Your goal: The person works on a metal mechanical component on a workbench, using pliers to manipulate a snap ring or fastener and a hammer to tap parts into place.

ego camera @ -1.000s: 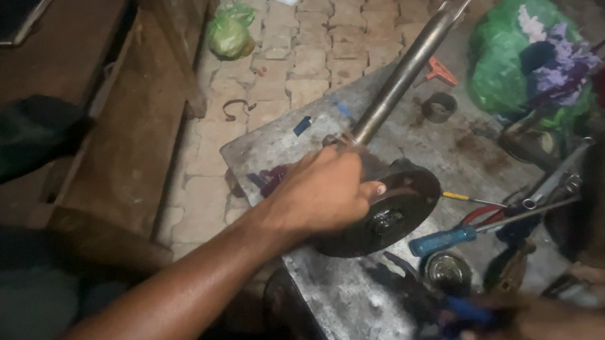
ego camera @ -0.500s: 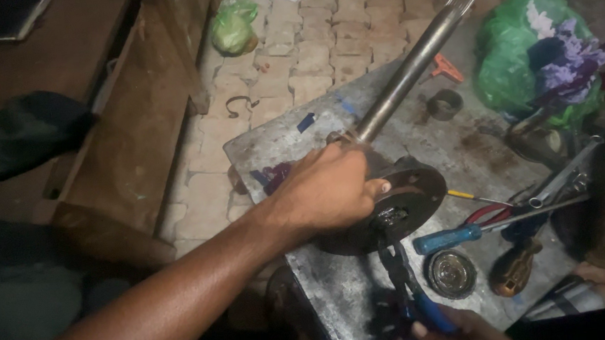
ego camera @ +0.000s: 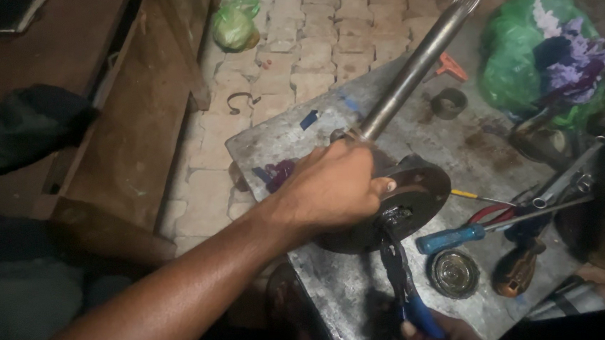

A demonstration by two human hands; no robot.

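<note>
My left hand point(ego camera: 332, 189) grips a long steel axle shaft point(ego camera: 419, 59) where it meets its round dark flange point(ego camera: 418, 194), which rests on a grey metal slab point(ego camera: 300, 138). The shaft slants up to the right. At the bottom edge my right hand point(ego camera: 434, 331) holds blue-handled pliers point(ego camera: 401, 277), whose jaws sit at the flange's lower face. Only part of that hand shows.
On the slab lie a blue-handled screwdriver point(ego camera: 456, 236), a round metal cap point(ego camera: 454, 273), a metal ring point(ego camera: 448, 103), red-handled pliers point(ego camera: 493, 213) and wrenches point(ego camera: 565, 176). A green bag of cloth point(ego camera: 529, 55) sits at the right. A wooden bench point(ego camera: 122, 133) stands left on paving.
The pliers and my right hand have come up from the bottom edge until the jaws reach the flange. My left hand keeps its grip on the shaft.
</note>
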